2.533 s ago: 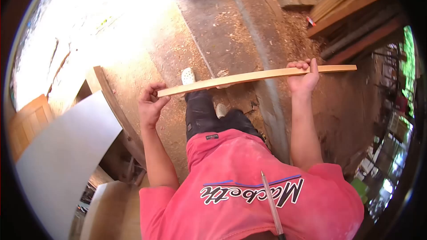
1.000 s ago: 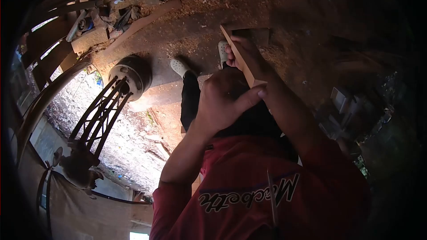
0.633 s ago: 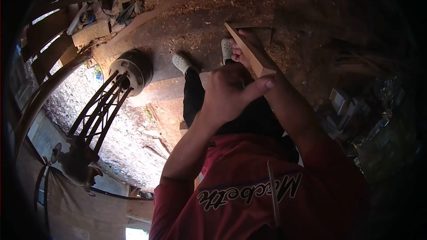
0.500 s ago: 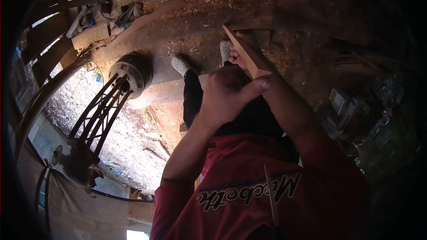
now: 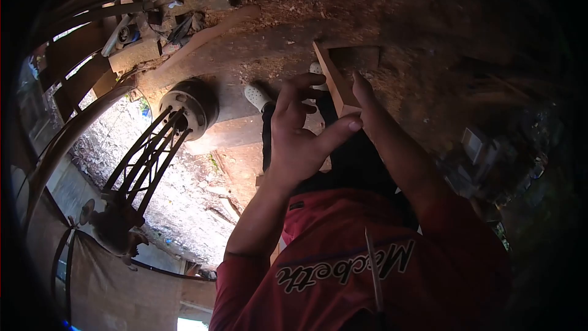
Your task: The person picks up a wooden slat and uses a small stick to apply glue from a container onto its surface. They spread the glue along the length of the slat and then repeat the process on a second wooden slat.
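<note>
A pale wooden piece [image 5: 339,83], long and squared at its near end, slants up in front of my legs. Beside its right face is my right hand [image 5: 365,93], thumb pointing up along the wood; the other fingers are hidden behind the piece. My left hand [image 5: 300,129] is open to the left of it, its fingers bent and spread apart. The left thumb stretches right, its tip just under the near end of the wood. A thin pointed rod [image 5: 373,270] shows in front of my red shirt [image 5: 343,239].
Wood shavings [image 5: 288,0] cover the brown floor around my light clogs [image 5: 257,96]. To the left, a round metal hub [image 5: 190,107] carries several dark rods. Wood offcuts [image 5: 135,52] lie at the upper left, and dim clutter [image 5: 474,147] stands at the right.
My left hand has spread its fingers and rolled open. The right fingers that showed around the wood's left side are out of sight. The wood stands steeper, and the whole view has shifted slightly.
</note>
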`<move>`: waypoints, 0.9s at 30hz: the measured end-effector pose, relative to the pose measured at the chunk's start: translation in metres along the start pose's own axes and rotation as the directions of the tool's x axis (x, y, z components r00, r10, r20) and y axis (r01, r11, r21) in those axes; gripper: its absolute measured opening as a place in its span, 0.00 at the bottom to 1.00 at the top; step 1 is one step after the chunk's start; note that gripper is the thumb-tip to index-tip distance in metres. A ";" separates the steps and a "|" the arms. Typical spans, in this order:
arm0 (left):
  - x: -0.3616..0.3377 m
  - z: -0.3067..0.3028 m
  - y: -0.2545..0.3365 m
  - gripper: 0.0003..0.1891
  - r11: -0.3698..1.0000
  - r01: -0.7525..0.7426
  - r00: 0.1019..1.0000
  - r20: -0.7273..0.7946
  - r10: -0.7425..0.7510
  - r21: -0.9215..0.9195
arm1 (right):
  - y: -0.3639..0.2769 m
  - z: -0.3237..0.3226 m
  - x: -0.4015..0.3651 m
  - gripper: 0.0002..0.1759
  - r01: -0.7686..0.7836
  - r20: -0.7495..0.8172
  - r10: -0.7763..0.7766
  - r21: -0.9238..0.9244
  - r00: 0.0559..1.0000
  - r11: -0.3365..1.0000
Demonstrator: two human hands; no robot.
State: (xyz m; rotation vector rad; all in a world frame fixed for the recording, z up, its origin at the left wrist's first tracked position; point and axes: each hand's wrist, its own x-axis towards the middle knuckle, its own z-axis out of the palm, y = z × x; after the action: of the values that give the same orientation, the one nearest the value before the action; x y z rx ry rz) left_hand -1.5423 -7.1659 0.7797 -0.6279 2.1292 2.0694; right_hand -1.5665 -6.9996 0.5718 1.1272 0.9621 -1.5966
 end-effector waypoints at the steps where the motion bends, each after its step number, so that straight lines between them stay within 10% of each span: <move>1: 0.000 0.002 -0.002 0.35 0.999 -0.045 0.999 0.001 0.045 0.020 | 0.002 -0.008 0.002 0.24 -0.022 -0.010 0.022 0.008 1.000 1.000; 15: 0.006 0.006 0.013 0.25 0.959 -0.262 0.964 0.076 0.255 0.105 | -0.003 -0.065 0.018 0.19 0.007 -0.180 0.000 0.036 0.984 0.999; 27: 0.031 -0.001 0.054 0.12 0.982 0.111 0.991 0.052 -0.120 0.155 | 0.018 -0.103 0.013 0.13 0.002 -0.223 -0.036 -0.149 0.974 0.989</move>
State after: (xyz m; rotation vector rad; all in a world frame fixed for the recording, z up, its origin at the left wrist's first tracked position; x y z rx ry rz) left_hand -1.5903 -7.1741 0.8194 -0.6439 2.1364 1.8236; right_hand -1.5270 -6.9111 0.5296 1.2149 1.2223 -1.4070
